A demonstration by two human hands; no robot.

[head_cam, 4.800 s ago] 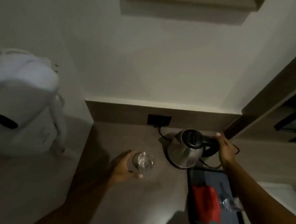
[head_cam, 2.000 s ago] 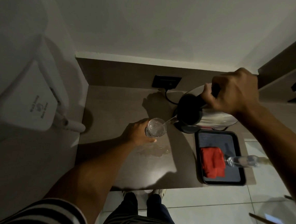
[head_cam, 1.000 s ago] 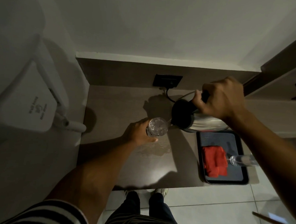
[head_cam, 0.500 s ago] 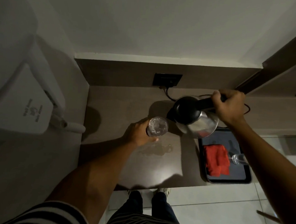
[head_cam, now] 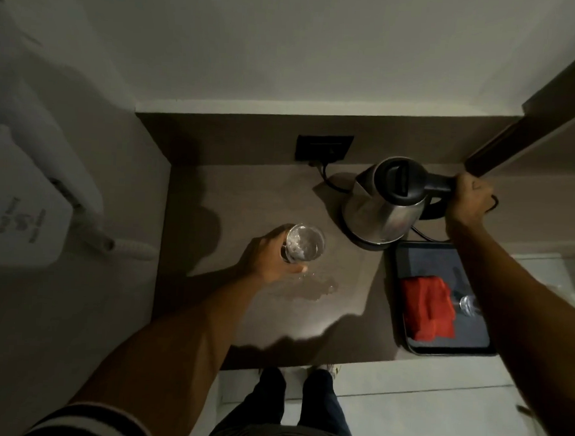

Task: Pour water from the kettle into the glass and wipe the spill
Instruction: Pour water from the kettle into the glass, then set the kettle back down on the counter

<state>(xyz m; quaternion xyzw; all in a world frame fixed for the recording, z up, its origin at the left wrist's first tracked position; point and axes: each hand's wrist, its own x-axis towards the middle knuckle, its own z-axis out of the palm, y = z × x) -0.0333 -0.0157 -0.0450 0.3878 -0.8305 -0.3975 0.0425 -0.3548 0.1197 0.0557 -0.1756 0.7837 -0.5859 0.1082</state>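
A steel kettle (head_cam: 378,216) with a black lid stands upright on its base at the back of the brown counter (head_cam: 241,188). My right hand (head_cam: 467,200) is closed around its black handle. A clear glass (head_cam: 304,243) with water in it stands left of the kettle, and my left hand (head_cam: 266,258) holds it from the left side. A small puddle of water (head_cam: 315,287) lies on the counter just in front of the glass. A folded red cloth (head_cam: 428,307) rests on a black tray (head_cam: 410,257) at the right.
A clear bottle (head_cam: 470,304) lies on the tray beside the cloth, partly behind my right forearm. A black wall socket (head_cam: 323,148) with the kettle's cord sits behind the kettle. A white appliance (head_cam: 19,223) hangs at the left. My feet stand below the counter's front edge.
The kettle was tilted over the glass and pouring; my right hand has swung it back to the right and set it upright on its base. My left hand stayed on the glass.
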